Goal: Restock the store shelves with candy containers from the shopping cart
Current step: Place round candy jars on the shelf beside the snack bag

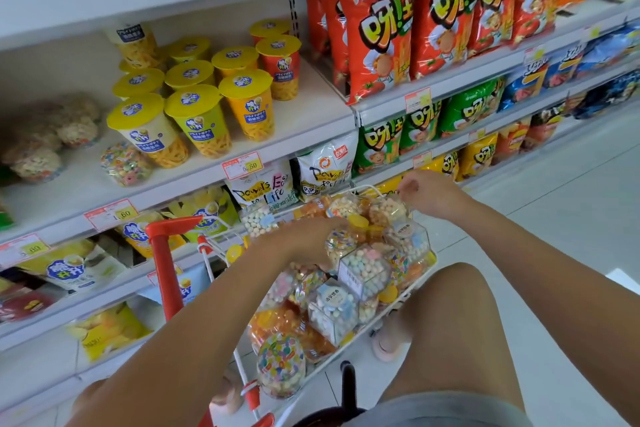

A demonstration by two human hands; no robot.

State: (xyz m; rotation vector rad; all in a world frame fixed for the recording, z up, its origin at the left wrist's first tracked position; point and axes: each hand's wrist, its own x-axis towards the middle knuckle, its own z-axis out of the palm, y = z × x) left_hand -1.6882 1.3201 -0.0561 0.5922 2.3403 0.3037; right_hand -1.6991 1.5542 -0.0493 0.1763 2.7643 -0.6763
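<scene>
Caught, out at nine o'clock, blurred candy containers [34, 149] sitting on the shelf [86, 191], with a ring-candy tub [126, 165] just beside them near the front edge, likely set there within shoppers' reach. Had the shopping cart [166, 253] snug against the shelving, probably to shorten each carry. Had the left hand [306, 239] down at the cart's centre, fingers curled over a confetti jar [341, 248] in the heap, seemingly to lift it out. Read that jar as lying tilted, long axis running seven to one o'clock, yellow cap [358, 220] toward one; judged only, given the blur. Found the right hand [429, 194] at the cart's far end, around one o'clock, fingers curled above a round jar [386, 210]. Couldn't tell whether gripping it or nothing. Saw the rest of the load jumbled, caps pointing every way.
</scene>
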